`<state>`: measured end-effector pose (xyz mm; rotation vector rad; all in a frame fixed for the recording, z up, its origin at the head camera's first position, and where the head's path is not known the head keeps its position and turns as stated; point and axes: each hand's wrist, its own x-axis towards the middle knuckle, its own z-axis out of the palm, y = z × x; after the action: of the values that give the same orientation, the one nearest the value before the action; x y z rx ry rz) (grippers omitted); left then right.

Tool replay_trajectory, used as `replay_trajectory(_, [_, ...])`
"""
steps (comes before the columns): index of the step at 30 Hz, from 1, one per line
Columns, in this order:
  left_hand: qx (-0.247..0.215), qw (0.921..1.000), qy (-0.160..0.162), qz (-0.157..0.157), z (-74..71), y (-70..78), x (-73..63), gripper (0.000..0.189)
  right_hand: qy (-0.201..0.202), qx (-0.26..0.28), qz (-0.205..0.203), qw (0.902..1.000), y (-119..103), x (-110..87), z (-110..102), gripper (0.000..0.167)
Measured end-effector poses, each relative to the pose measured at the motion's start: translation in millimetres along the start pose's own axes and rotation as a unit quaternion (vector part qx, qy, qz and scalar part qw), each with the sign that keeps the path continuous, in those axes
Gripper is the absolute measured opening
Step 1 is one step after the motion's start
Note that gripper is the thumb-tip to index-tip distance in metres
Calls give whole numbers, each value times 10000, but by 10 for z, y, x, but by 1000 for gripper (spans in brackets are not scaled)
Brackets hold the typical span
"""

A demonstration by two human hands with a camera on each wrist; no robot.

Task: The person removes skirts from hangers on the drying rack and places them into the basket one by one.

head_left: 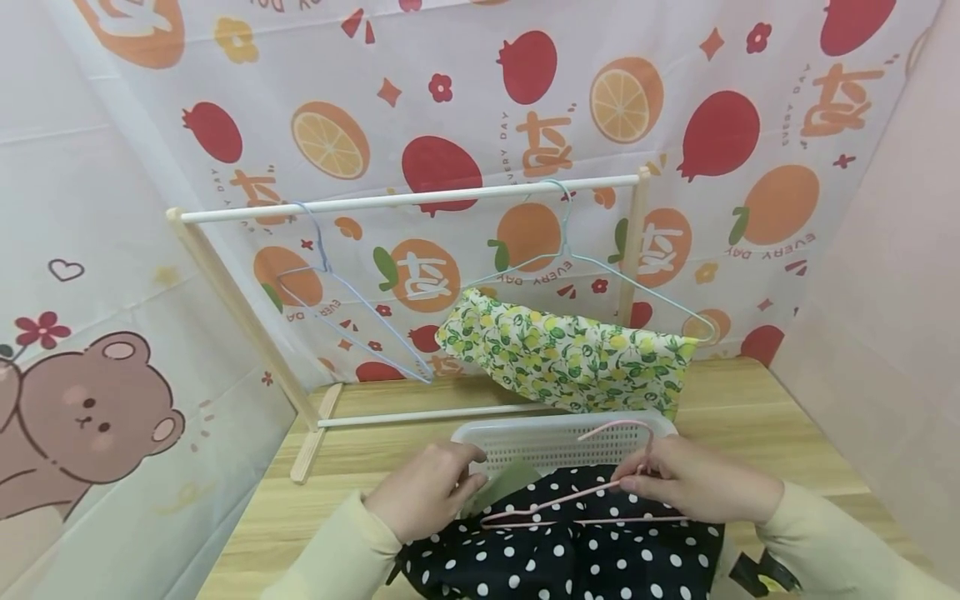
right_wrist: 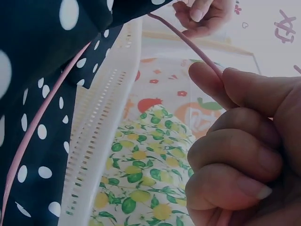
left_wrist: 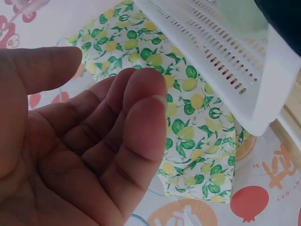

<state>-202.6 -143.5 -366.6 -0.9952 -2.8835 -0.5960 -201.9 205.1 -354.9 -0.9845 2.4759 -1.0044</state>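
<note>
My right hand [head_left: 697, 479] pinches a pink wire hanger [right_wrist: 188, 41] between thumb and forefinger, the other fingers curled. The hanger's hook points up and left in the head view, and its lower bar lies across a black cloth with white polka dots [head_left: 525, 567]. That cloth spreads over the near side of a white slotted basket [head_left: 517, 429]. At the basket's left side, my left hand [head_left: 427, 490] is held with relaxed, slightly bent fingers. Its palm shows bare in the left wrist view. A pale green piece [head_left: 510, 483] shows in the basket beside it.
Behind the basket stands a rack with a white rod [head_left: 420, 198] and wooden posts. A blue hanger [head_left: 360, 292] hangs at its left; a mint hanger [head_left: 637, 285] with lemon-print cloth [head_left: 570, 354] hangs at its right. All sit on a wood-grain table [head_left: 750, 400] before a fruit-print curtain.
</note>
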Motion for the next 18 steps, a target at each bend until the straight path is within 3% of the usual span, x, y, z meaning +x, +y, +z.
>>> replay_trajectory(9, [487,9979,195,389,-43,137,-13,31,299,-110,-60,9995,-179,10,-108,27])
replay_trajectory(13, [543,9966,206,580,-80,203,-6,33,391,-223,-324,9985,-332,65,-153,27])
replay_trajectory(18, [222,9968,130,754,-114,234,-16,25,466,-383,-889,9942,-533,154,-170,24])
